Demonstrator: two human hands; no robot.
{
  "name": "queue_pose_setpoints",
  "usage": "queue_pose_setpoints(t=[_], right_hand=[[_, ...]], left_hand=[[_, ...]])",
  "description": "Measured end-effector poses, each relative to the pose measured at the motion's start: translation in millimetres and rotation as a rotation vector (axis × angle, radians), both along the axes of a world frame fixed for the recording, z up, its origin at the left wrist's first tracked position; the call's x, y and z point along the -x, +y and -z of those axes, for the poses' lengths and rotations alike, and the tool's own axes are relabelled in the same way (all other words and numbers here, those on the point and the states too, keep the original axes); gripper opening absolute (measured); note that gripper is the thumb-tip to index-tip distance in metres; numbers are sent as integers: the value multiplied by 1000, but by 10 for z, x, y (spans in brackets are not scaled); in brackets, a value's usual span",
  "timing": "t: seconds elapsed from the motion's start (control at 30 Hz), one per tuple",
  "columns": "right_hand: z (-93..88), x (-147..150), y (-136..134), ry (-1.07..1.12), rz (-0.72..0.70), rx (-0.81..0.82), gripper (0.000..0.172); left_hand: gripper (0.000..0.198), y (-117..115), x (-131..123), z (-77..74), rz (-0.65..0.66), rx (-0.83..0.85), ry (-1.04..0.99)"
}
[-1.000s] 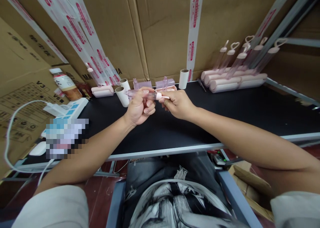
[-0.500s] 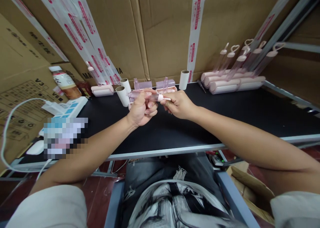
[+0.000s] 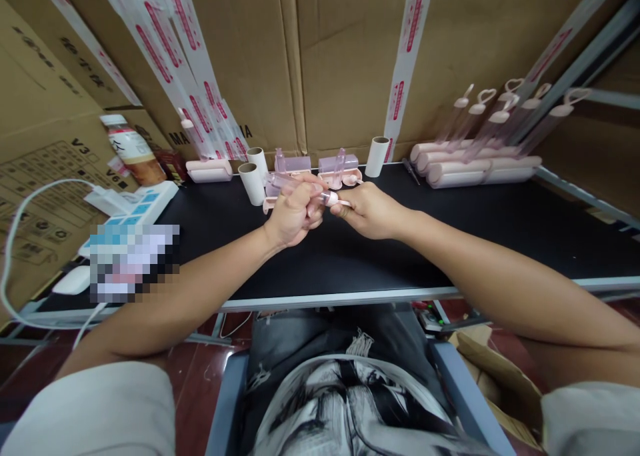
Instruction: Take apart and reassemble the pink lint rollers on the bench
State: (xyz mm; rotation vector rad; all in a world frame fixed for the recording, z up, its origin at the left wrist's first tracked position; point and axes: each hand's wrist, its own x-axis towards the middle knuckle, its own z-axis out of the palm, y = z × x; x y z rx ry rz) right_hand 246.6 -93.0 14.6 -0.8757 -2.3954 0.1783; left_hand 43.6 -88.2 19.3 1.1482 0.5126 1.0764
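Note:
My left hand (image 3: 295, 217) is closed round a clear pinkish tube (image 3: 286, 181), which lies tilted across the fingers. At the tube's right end sits a pale pink cap (image 3: 330, 199). The fingers of my right hand (image 3: 374, 209) pinch the handle that sticks out of this cap, so both hands hold one piece; the fingertips partly hide the handle. Just behind the hands lie open pink cases with clear purple lids (image 3: 337, 163). Left of them stand two white cardboard-like tubes (image 3: 253, 184), and another white tube (image 3: 377, 156) is behind my right hand.
Pink rollers with upright clear, heart-topped handles (image 3: 477, 166) are grouped at the right. A similar roller (image 3: 209, 170) is at the left, near a drink bottle (image 3: 134, 151), a power strip (image 3: 143, 213) and cables. Cardboard (image 3: 345, 63) walls the back of the black table (image 3: 330, 269).
The left fingers have curled more tightly round the tube. Both hands stay together at the cap, and the whole view has shifted slightly.

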Motion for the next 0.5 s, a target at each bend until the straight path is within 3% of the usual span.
queue_pose_setpoints(t=[0.33,0.5], right_hand=[[-7,-38,125,110,-86,249,62],[10,-66,145,176,-75,100,52]], left_hand=[[42,127,6,34,-35,-78,64],[41,156,70,24,-60,-124,108]])
